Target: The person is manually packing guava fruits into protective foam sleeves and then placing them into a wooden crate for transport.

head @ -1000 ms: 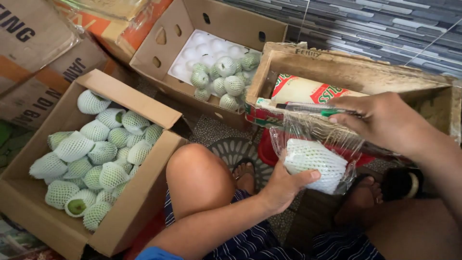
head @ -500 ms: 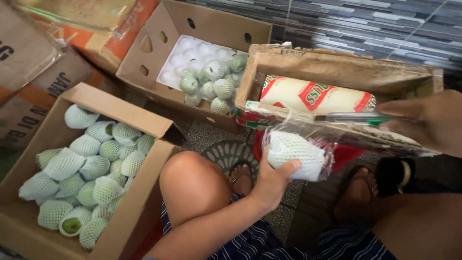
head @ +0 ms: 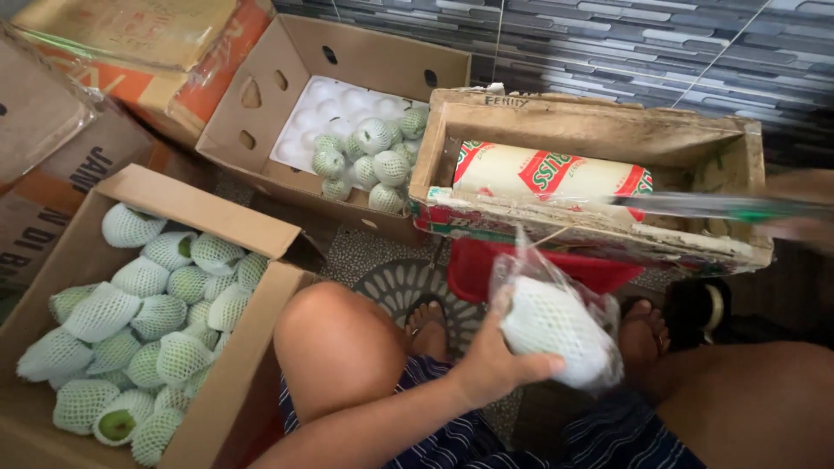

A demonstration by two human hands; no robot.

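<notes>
A big brown cardboard box stands at the person's left, filled with green round fruits in white foam net sleeves. Behind it, a second open brown cardboard box holds a white moulded tray with a cluster of netted and bare green fruits at its near right corner. Further left lie flattened cardboard cartons.

In front of the knees a worn wooden crate rests on a red plastic tub. Inside the crate lies a thick roll of clear plastic film with red and green print, and a thin strip of film stretches from it to the right.

The right hand is blurred at the picture's right edge, level with that strip; whether its fingers are closed I cannot tell.

The left hand is below the crate, between the knees, fingers and thumb curled around a green fruit in a white foam net inside a clear plastic bag. The bag's loose top stands crumpled above the fruit, just before the crate's front board.
</notes>
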